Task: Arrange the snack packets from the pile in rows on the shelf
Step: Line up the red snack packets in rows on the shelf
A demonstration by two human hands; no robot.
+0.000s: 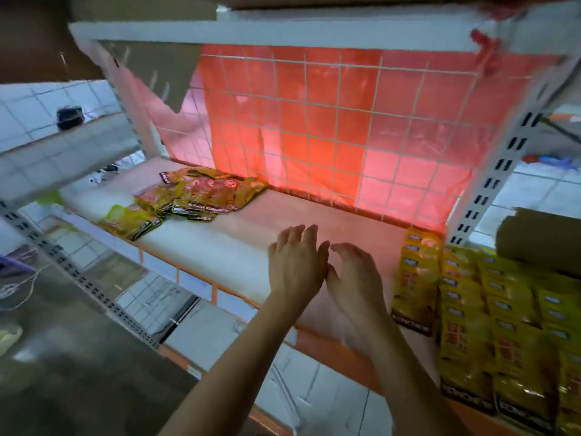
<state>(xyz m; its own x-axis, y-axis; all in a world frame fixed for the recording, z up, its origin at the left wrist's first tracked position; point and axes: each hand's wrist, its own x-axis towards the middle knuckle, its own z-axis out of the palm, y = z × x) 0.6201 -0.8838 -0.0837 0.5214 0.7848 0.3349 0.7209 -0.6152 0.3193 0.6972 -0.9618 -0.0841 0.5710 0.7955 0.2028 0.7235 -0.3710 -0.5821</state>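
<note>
A loose pile of yellow and red snack packets (201, 196) lies at the back left of the shelf board (220, 243). Neat overlapping rows of yellow packets (490, 313) fill the shelf's right end. My left hand (295, 265) and my right hand (356, 278) hover side by side over the bare middle of the shelf, between the pile and the rows. Both hands have relaxed, spread fingers and hold nothing. Their thumbs nearly touch.
A white wire grid (330, 127) backed by red plastic sheet closes the rear of the shelf. An upper shelf (251, 33) hangs overhead. Slotted white uprights (500, 165) stand at the right. A brown cardboard box (540, 237) sits behind the rows. Tiled floor lies below.
</note>
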